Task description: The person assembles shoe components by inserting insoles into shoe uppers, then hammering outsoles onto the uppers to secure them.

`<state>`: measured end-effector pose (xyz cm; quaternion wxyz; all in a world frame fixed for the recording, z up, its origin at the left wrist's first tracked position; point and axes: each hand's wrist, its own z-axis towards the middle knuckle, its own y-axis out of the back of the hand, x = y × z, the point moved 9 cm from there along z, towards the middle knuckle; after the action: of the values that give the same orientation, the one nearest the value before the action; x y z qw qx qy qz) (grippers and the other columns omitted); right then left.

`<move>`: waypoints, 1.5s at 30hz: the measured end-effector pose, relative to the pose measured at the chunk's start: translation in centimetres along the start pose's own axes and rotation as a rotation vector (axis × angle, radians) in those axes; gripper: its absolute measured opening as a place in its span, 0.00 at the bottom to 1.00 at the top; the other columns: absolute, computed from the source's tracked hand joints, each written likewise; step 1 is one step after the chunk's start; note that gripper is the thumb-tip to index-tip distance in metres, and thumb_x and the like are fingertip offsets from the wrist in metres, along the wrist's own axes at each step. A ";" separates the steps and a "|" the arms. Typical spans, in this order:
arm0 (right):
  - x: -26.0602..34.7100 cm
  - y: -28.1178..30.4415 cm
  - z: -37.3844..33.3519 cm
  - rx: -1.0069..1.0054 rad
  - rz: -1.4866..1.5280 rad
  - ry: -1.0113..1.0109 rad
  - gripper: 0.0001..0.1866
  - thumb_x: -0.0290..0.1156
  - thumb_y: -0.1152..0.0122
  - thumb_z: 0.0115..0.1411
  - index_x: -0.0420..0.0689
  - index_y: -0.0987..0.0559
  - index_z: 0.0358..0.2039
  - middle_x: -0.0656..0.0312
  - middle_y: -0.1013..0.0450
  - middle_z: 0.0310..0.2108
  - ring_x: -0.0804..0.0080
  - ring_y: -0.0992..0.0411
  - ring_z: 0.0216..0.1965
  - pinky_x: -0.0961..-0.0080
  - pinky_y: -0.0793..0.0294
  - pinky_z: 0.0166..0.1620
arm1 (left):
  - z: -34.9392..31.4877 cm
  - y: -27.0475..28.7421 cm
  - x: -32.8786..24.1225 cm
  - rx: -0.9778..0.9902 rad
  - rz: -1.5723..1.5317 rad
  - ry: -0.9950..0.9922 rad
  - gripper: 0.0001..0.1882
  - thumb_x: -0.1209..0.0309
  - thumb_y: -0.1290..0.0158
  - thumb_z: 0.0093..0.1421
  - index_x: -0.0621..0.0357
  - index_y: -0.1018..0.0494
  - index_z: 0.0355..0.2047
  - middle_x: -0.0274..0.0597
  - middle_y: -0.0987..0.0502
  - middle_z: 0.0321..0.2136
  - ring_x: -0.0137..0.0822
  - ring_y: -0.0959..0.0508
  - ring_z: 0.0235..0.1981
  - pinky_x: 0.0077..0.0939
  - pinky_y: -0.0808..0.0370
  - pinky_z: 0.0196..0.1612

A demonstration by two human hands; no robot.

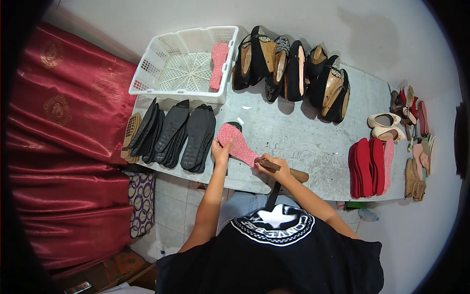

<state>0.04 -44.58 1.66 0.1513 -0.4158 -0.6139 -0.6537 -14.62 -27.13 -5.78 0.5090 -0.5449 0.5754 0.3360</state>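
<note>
Pink insole (240, 143) was gripped by left hand (222, 151), wooden handle (269, 164) by right hand (277, 172); insole judged light, bendy, best edge-held.

By the table's (325, 159) near edge, our right hand (281, 174) is hiding part of a brown tool (269, 165); our pink insole (234, 141) is covering most of a dark piece (237, 125) we aren't making out.

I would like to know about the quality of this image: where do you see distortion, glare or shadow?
Head view: fisheye distortion bows the front edge of the grey table, and the corners go black; bright sheen streaks the shiny red curtain; a soft shadow darkens the pale wall; the pink insole in the left hand looks fairly sharp.
</note>
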 end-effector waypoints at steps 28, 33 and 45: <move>0.2 0.5 0.3 0.137 0.094 -0.102 0.23 0.56 0.45 0.49 0.47 0.29 0.29 0.56 0.27 0.20 0.59 0.26 0.25 0.68 0.28 0.30 | 0.4 -5.9 -0.4 0.514 -0.417 0.272 0.51 0.26 0.77 0.45 0.54 0.44 0.55 0.45 0.28 0.37 0.46 0.26 0.40 0.41 0.29 0.42; 5.8 6.1 -0.8 -0.170 0.577 -0.043 0.16 0.42 0.37 0.49 0.43 0.29 0.25 0.59 0.28 0.18 0.71 0.28 0.20 0.79 0.32 0.24 | -2.9 -7.9 -4.9 0.485 -0.495 0.255 0.50 0.28 0.80 0.48 0.57 0.42 0.54 0.46 0.27 0.34 0.42 0.26 0.36 0.38 0.30 0.44; 14.4 9.8 -2.3 -0.233 0.362 0.156 0.13 0.34 0.34 0.46 0.42 0.27 0.26 0.59 0.29 0.15 0.72 0.28 0.16 0.80 0.31 0.20 | -8.4 -10.3 -12.3 0.634 -0.543 0.242 0.45 0.33 0.77 0.54 0.62 0.40 0.50 0.45 0.29 0.34 0.41 0.26 0.37 0.34 0.28 0.41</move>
<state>-2.59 -44.18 19.02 0.2641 -0.4819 -0.4362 -0.7126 -7.87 -33.43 9.81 0.6501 -0.5288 0.5412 -0.0697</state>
